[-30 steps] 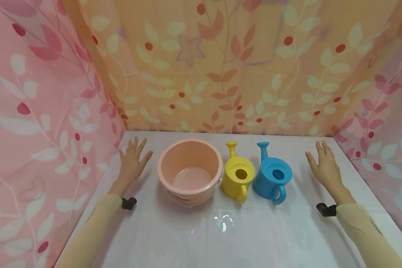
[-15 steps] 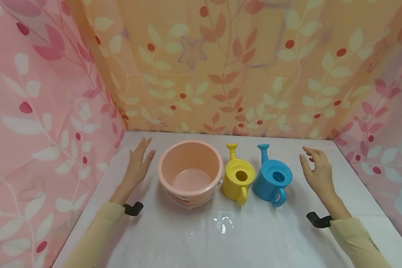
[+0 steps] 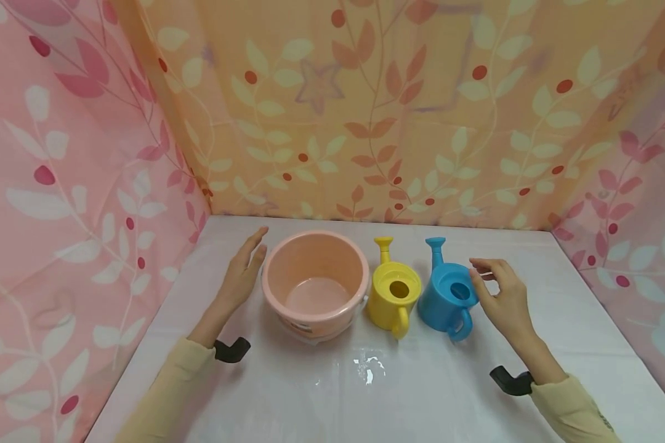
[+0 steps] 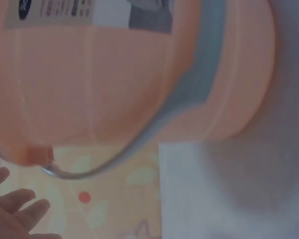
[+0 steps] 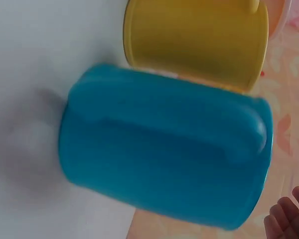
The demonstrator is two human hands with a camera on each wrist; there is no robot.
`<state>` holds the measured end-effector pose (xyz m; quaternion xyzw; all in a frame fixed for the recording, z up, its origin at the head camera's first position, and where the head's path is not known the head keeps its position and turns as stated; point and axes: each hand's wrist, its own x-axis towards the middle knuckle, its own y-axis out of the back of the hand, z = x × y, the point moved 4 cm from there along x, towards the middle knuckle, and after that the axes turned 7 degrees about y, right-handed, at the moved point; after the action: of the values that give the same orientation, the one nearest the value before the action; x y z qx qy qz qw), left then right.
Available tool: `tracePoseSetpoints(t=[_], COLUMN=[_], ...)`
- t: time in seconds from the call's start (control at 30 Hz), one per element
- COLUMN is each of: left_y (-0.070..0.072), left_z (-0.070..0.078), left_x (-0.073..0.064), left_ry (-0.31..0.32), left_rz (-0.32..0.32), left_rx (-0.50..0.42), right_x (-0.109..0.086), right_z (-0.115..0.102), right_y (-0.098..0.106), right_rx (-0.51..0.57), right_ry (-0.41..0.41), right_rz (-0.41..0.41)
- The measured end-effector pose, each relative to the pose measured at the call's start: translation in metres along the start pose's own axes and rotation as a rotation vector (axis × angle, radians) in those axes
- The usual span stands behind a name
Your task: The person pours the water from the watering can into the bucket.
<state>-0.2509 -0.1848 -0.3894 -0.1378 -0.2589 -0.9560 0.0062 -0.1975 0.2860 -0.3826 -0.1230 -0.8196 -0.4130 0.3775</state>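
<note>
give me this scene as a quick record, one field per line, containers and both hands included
left container: pale pink round plastic bucket, upright
middle container: yellow plastic watering can, upright
right container: blue plastic watering can, upright
left hand: beside the bucket's left side, holding nothing
right hand: right of the blue can, holding nothing; thumb contact unclear
surface: white table
backdrop: yellow-orange leaf-patterned cloth

We record a round pale-pink plastic bucket (image 3: 316, 289), yellow cylindrical plastic watering can (image 3: 384, 307), blue cylindrical plastic watering can (image 3: 439, 307); orange cloth backdrop (image 3: 321, 141) patterned with cream leaves, red dots.
</note>
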Motion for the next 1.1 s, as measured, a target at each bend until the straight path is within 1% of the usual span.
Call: tracePoseSetpoints(t=[0.2,0.33,0.5,0.63,0.77,0.87,0.93,1.1], left_y=[-0.007,-0.011,-0.016,-0.018,-0.022,-0.025,-0.027,-0.031], left_z=[0.012,0.018,0.027,0.030,0.032,0.032,0.032,0.035], left_x=[-0.002,-0.002,0.001,0.004,0.005,0.005,0.005,0.004], left_ry=[-0.009,-0.013,0.004,0.008,0.004,0.013,0.014,-0.014], left_rz=[-0.040,-0.073,-0.119,-0.127,-0.152,-0.174,-0.184,-0.188], left_rx=[-0.014,-0.017,0.001,0.010,0.004,0.014,0.031,0.098], right_x=[-0.007,-0.014,-0.020,-0.022,-0.026,-0.032,-0.036,-0.046], right_z=[-0.018,-0.028,-0.040,-0.050,-0.054,-0.055,-0.056,-0.056], right_y=[-0.010,-0.019,-0.028,-0.033,-0.039,-0.045,-0.049,-0.059], right_rx=[0.062,0.105,0.134,0.173,0.202,0.228,0.240,0.241], right_ry=[-0.008,-0.015,0.029,0.066,0.050,0.027,0.017,-0.009], right_rz=[-0.033,-0.070,-0.087,-0.103,-0.128,-0.139,-0.153,-0.208])
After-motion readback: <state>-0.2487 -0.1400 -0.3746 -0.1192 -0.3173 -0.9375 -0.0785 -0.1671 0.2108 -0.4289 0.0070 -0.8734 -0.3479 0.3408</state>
